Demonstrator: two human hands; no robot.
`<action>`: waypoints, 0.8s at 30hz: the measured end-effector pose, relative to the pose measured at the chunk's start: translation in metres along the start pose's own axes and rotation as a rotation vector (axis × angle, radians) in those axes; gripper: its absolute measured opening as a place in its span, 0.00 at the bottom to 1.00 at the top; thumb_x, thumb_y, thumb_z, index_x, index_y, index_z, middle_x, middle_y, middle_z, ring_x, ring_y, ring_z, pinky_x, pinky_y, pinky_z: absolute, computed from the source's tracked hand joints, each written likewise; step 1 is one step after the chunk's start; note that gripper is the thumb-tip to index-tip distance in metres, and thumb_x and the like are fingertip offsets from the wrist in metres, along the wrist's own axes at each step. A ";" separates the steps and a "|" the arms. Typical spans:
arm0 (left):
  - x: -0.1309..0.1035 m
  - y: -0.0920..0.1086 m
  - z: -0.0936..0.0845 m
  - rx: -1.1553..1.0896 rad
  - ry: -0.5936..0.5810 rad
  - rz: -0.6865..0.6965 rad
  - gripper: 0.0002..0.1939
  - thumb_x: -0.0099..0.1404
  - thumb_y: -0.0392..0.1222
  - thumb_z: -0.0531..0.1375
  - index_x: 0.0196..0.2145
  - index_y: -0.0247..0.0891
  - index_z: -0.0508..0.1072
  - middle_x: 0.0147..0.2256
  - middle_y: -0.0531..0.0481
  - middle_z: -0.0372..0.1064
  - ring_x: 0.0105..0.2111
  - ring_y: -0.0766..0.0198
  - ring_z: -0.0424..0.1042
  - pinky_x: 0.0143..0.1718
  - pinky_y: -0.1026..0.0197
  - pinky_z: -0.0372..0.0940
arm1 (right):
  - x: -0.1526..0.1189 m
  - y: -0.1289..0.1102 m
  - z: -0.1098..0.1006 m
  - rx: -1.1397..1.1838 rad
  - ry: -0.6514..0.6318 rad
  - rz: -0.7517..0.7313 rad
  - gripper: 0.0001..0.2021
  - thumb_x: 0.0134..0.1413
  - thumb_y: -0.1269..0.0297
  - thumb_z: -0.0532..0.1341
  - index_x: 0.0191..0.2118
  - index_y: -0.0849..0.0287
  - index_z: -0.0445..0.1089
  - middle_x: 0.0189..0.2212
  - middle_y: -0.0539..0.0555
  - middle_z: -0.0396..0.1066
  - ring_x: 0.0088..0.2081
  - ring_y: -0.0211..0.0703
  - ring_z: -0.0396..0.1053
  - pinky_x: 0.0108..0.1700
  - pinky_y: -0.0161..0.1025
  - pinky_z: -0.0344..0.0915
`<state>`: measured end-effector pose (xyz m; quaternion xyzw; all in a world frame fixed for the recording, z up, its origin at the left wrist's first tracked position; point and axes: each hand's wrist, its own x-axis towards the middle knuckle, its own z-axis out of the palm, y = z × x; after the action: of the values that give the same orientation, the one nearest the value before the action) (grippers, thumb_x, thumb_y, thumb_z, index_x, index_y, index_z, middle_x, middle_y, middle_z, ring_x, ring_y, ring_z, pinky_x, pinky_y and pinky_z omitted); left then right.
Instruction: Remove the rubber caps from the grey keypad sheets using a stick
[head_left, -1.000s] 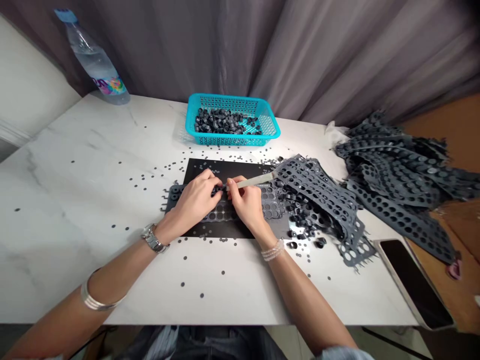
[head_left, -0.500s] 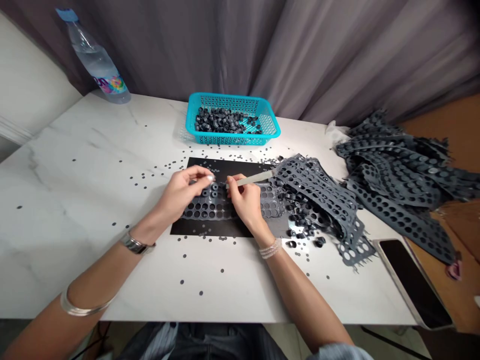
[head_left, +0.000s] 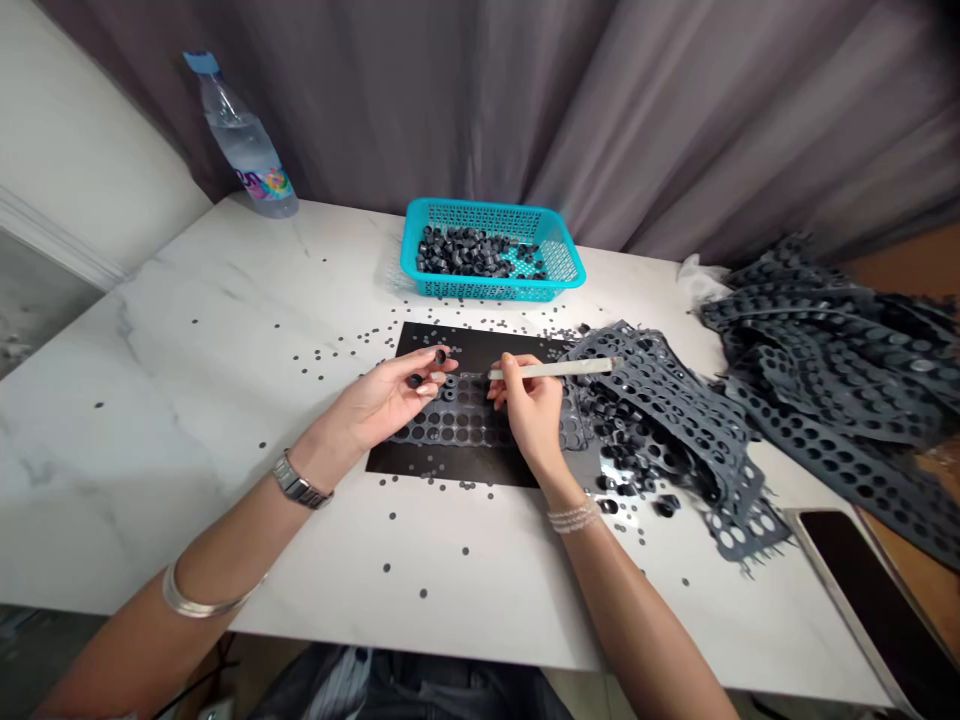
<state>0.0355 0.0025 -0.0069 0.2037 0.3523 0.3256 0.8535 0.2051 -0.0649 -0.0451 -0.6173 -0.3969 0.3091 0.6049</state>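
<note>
My left hand (head_left: 375, 400) is turned palm partly up over the left end of a perforated black rubber sheet (head_left: 457, 428). Its fingers pinch a small black rubber ring (head_left: 440, 356), and a second small black piece shows between the fingers lower down. In my right hand (head_left: 534, 405) is a slim, pale stick-like tool (head_left: 577, 368), gripped like a pen above the right part of the sheet; what its tip is made of cannot be made out. The sheet, with rows of round holes, lies on a black mat (head_left: 390, 458).
Behind the mat stands a turquoise basket (head_left: 491, 292) with many black rings. To the right lie punched rubber sheets (head_left: 660, 400), loose rings (head_left: 626, 485) and a phone (head_left: 862, 590). Small black discs are scattered about. A water bottle (head_left: 251, 160) stands at back left.
My hands have moved apart. The left has rolled palm-up, showing the black pieces in its fingers; the tool in the right has swung round. The whole view has shifted slightly.
</note>
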 end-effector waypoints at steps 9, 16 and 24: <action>-0.004 0.003 0.002 -0.044 0.004 0.015 0.05 0.54 0.33 0.57 0.22 0.34 0.65 0.26 0.45 0.65 0.25 0.69 0.64 0.24 0.67 0.62 | -0.001 0.001 0.001 -0.111 -0.043 -0.045 0.17 0.60 0.50 0.56 0.30 0.59 0.69 0.19 0.48 0.67 0.19 0.34 0.64 0.23 0.31 0.60; 0.006 -0.003 0.003 1.271 0.171 0.594 0.06 0.57 0.44 0.63 0.28 0.40 0.76 0.15 0.60 0.48 0.18 0.70 0.48 0.23 0.63 0.46 | 0.000 0.001 0.008 -0.359 -0.173 -0.155 0.18 0.62 0.51 0.53 0.30 0.57 0.70 0.21 0.49 0.69 0.22 0.37 0.67 0.27 0.33 0.61; 0.013 -0.016 0.003 1.830 0.208 0.589 0.12 0.59 0.44 0.60 0.38 0.41 0.78 0.19 0.53 0.64 0.22 0.62 0.62 0.26 0.60 0.50 | 0.003 0.003 0.014 -0.411 -0.216 -0.200 0.17 0.64 0.53 0.51 0.31 0.56 0.70 0.22 0.50 0.71 0.26 0.40 0.71 0.29 0.34 0.61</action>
<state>0.0510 0.0001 -0.0205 0.8400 0.4782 0.1427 0.2132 0.1949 -0.0550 -0.0487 -0.6484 -0.5727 0.2249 0.4484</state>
